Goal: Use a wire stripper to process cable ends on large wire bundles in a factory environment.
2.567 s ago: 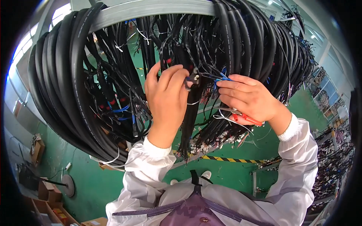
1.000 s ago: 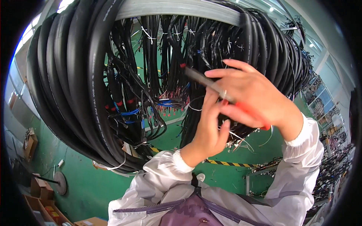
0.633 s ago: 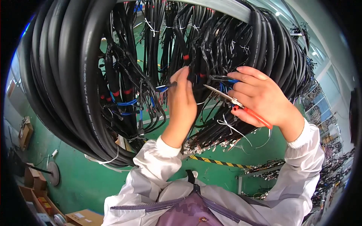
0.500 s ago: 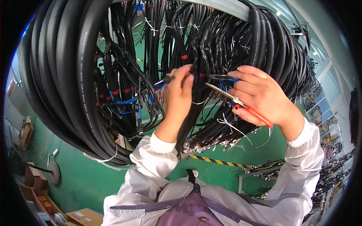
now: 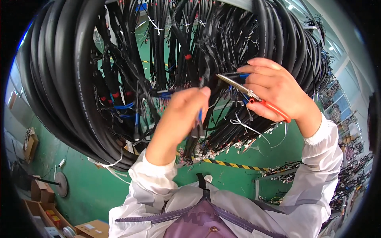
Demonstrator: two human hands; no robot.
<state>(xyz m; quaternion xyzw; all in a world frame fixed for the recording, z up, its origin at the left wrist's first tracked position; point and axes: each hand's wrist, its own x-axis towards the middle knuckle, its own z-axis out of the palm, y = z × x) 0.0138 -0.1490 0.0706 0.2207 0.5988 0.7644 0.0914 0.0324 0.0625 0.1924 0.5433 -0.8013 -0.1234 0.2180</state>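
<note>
A person's left hand (image 5: 183,110), slightly blurred, is curled around a black cable (image 5: 203,77) among hanging bundles. Nearby, the right hand (image 5: 274,89) clasps red-handled scissors (image 5: 254,96), blades toward that cable, fingertips pinching blue wires (image 5: 243,75).

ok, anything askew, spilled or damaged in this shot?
Nothing looks spilled or clearly damaged. One untidy spot: the thin white tie on the bundle of thin black cables below the right hand has long loose tails sticking out. Blur around the left hand would hide any fine damage there.
</note>
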